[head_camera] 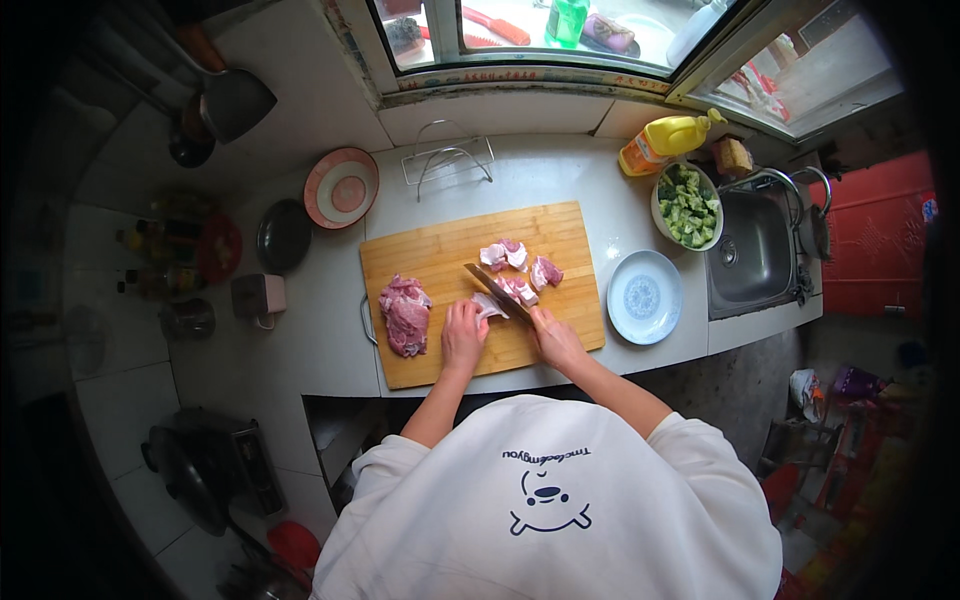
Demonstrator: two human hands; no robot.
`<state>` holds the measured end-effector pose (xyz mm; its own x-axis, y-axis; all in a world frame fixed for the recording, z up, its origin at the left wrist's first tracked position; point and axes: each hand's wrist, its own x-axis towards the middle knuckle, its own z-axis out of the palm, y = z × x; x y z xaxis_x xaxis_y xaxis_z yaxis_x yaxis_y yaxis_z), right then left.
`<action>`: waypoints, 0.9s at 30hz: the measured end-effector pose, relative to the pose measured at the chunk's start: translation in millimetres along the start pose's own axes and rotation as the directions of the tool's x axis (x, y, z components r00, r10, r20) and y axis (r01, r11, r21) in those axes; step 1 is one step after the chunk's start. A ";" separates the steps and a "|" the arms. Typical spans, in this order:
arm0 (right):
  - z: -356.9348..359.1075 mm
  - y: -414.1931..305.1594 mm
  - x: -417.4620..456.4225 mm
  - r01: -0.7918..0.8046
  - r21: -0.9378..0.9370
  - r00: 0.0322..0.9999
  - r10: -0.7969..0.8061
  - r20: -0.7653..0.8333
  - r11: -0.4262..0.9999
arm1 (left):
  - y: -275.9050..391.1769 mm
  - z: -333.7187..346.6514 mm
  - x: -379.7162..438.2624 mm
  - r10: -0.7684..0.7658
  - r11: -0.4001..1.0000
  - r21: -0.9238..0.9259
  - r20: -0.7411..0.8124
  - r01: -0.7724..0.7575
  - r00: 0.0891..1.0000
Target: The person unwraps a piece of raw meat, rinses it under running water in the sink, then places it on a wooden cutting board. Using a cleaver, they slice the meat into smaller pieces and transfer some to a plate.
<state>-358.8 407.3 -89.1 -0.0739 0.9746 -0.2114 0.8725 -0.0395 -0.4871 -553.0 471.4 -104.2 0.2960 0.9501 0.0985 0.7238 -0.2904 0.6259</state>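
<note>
My right hand (556, 341) grips the handle of a kitchen knife (495, 289), whose blade slants up and to the left over a wooden cutting board (465, 236). Left of the blade, my left hand (461, 335) holds a pale strip of raw meat (490, 306) with its fingertips. Just beyond the blade lie cut meat chunks (517, 289), with more pieces (504, 255) farther back and one chunk (546, 273) to the right. A larger slab of raw meat (406, 315) rests at the board's left side. Whether the blade touches the strip is hard to tell.
Right of the board sit a blue-patterned plate (644, 297), a bowl of cut broccoli (688, 206), a yellow jug (664, 142) and a steel sink (750, 255). A wire rack (448, 160) stands behind. At left are a pink-rimmed dish (341, 187) and a dark round dish (284, 235).
</note>
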 end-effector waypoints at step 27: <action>-11.2 -32.1 -40.8 -0.105 -0.108 0.980 0.121 0.159 0.989 | -25.5 -2.4 10.6 -0.143 0.990 -0.032 -0.234 0.139 0.962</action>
<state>-378.4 371.3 -55.3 -0.0433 0.9150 -0.4011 0.9225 -0.1175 -0.3676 -569.8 489.2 -117.3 0.0354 0.9819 0.1863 0.7378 -0.1514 0.6578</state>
